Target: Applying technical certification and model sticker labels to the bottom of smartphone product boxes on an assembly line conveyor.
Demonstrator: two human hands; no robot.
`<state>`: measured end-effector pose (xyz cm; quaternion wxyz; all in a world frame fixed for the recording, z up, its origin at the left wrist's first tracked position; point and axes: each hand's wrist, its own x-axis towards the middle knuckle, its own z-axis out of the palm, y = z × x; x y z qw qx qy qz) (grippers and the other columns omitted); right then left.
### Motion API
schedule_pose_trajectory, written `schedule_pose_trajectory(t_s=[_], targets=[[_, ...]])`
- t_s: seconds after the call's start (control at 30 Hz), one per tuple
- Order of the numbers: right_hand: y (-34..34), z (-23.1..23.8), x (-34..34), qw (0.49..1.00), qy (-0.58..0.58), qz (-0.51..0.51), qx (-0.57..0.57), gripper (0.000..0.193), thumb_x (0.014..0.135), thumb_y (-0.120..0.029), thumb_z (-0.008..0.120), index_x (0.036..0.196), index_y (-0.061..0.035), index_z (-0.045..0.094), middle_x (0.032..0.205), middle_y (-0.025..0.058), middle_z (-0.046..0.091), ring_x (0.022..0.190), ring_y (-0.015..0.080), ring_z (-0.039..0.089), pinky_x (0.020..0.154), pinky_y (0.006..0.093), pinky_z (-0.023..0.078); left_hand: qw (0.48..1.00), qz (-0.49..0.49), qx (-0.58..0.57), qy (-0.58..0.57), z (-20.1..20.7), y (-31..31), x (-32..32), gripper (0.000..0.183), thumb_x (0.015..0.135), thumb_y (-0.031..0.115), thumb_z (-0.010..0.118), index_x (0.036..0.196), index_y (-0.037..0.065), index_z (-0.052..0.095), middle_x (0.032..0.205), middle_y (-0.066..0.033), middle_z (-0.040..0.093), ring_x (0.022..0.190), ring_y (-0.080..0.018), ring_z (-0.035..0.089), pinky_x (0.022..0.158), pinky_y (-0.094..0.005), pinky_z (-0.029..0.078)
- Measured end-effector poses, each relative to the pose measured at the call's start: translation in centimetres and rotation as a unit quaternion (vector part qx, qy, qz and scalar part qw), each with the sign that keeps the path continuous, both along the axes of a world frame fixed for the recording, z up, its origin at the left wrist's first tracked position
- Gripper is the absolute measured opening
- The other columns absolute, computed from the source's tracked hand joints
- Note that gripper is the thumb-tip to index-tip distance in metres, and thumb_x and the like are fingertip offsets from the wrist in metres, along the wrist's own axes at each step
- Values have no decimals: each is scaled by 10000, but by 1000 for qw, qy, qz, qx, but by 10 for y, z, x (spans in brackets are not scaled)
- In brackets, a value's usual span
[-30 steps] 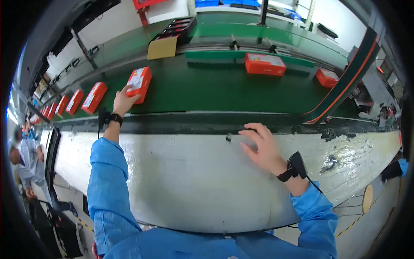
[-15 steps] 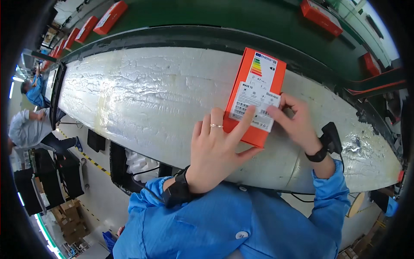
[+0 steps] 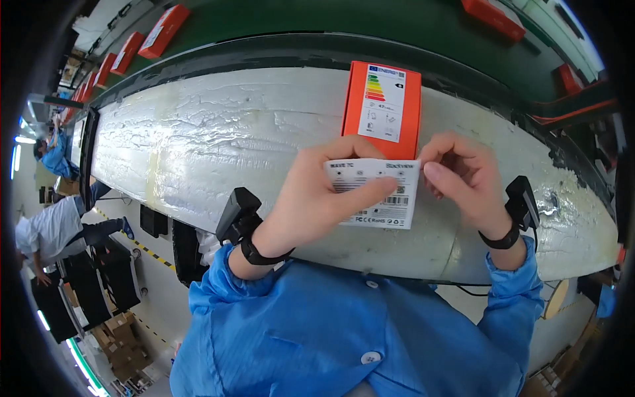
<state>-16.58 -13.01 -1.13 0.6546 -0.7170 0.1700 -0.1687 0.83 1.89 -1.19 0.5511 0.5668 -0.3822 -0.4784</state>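
Note:
An orange box (image 3: pixel 411 109) lies on the worktop with a colour-banded energy label (image 3: pixel 383 99) on its upper face. In front of its near part is a white printed label (image 3: pixel 380 210), which hides the lower box. My left hand (image 3: pixel 331 185) holds this label, thumb across its printed face and fingers bent behind its top edge. My right hand (image 3: pixel 463 175) is closed, with thumb and forefinger pinched at the label's upper right corner. Its other fingers curl in under the palm.
The pale worktop (image 3: pixel 218 142) has a wrinkled, shiny covering. Beyond it runs a green conveyor (image 3: pixel 317 16) carrying orange boxes (image 3: pixel 164 32), with another orange box (image 3: pixel 495 18) at the far right. At the left, people (image 3: pixel 56 225) are near black bins (image 3: pixel 86 284).
The white label has come away from the box's face toward me, uncovering the lower energy label. My left hand now grips it from the side, and the box sits slightly farther left and straighter.

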Motion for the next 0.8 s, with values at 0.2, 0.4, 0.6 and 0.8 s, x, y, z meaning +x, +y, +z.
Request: schedule_pose_trajectory(t_s=[0.2, 0.4, 0.6, 0.8], targets=[[-10, 6, -3, 999, 32, 15, -7, 102, 912, -124, 628, 944, -29, 649, 833, -26, 627, 752, 36, 546, 648, 191, 417, 999, -25, 17, -29, 0, -3, 2, 195, 826, 109, 756, 954, 26, 635, 908, -66, 692, 807, -88, 643, 733, -233, 504], [-13, 3, -4, 997, 37, 55, 29, 99, 901, -112, 630, 949, -26, 646, 816, -20, 622, 717, 32, 557, 619, 187, 433, 999, -26, -7, -23, 13, -7, -5, 233, 823, 114, 757, 996, 12, 640, 887, -64, 691, 819, -93, 640, 739, -239, 497], [0, -11, 6, 957, 40, 166, 234, 132, 957, -144, 596, 984, -20, 629, 836, -1, 623, 648, 45, 574, 554, 185, 449, 998, -35, -49, 32, 5, -1, -12, 185, 834, 103, 750, 961, 15, 648, 843, -50, 672, 770, -80, 615, 692, -220, 469], [15, -1, 10, 999, 13, 28, 19, 58, 895, -63, 645, 908, -8, 630, 802, 10, 624, 640, 66, 583, 567, 205, 452, 988, 97, -67, 100, -6, 8, -9, 162, 859, 113, 742, 912, -11, 652, 887, -67, 706, 800, -86, 653, 703, -235, 522]])
